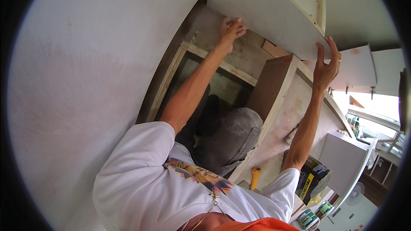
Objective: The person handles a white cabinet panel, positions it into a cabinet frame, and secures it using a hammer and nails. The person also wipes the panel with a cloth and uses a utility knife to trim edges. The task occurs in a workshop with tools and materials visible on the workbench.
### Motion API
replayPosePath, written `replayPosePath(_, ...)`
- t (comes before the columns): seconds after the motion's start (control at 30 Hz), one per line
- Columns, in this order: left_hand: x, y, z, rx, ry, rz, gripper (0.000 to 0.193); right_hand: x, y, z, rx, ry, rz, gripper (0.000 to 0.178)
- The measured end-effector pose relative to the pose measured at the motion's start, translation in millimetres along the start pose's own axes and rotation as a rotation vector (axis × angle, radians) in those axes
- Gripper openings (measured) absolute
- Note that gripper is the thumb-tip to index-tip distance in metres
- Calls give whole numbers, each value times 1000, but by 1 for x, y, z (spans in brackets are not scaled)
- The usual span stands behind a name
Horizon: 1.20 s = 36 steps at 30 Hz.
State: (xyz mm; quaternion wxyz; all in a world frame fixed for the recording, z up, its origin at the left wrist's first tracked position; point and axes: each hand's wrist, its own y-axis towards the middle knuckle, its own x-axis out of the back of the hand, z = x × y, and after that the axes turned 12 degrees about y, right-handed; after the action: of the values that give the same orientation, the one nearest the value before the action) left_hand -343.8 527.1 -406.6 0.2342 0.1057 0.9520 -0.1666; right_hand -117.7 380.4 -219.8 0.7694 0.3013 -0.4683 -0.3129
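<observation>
Head view: a pale wall (85, 81) fills the left half, and it leaves little room on that side. A white panel (265, 13) sits up top, raised and tilted, with its long lower edge running from the left hand (230, 32) down to the right hand (325, 66). Below it stands an open wooden frame (239, 72), with a brown cabinet side (274, 85) close under the panel's edge. The step in hand looks like holding the panel up against the frame and lining it up. The left hand lies flat with fingers spread, pressing the panel near its corner. The right hand is half open, its fingers hooked over the lower edge to bear it, not closed round it. Any shift seems to call for both hands moving together, so that the edge clears the cabinet side. Open room lies mostly to the right, by a white box (344, 160). A bag (314, 177), a yellow knife (255, 176) and cans (309, 219) lie low, well apart from the hands.
</observation>
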Motion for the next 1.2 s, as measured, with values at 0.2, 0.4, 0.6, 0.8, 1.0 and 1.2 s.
replayPosePath(0.2, 11, 8, -1, 25, 49, -14, 51, -12, -9, 8, 32, -18, -3, 36)
replayPosePath(0.4, 22, 21, -3, -9, 67, 48, 52, -20, -10, 12, 67, -20, -25, 36)
replayPosePath(0.6, 22, 26, -5, 21, 83, 37, 52, -23, -13, 10, 24, -16, 1, 33)
replayPosePath(0.8, 21, 32, -7, 8, 79, 33, 55, -26, -10, 11, 44, -8, -17, 32)
replayPosePath(1.0, 24, 38, -14, 13, 127, 20, 56, -30, -6, 14, 7, -33, -1, 29)
replayPosePath(1.2, 23, 34, -17, 19, 149, 36, 55, -28, -3, 12, 4, -67, 13, 29)
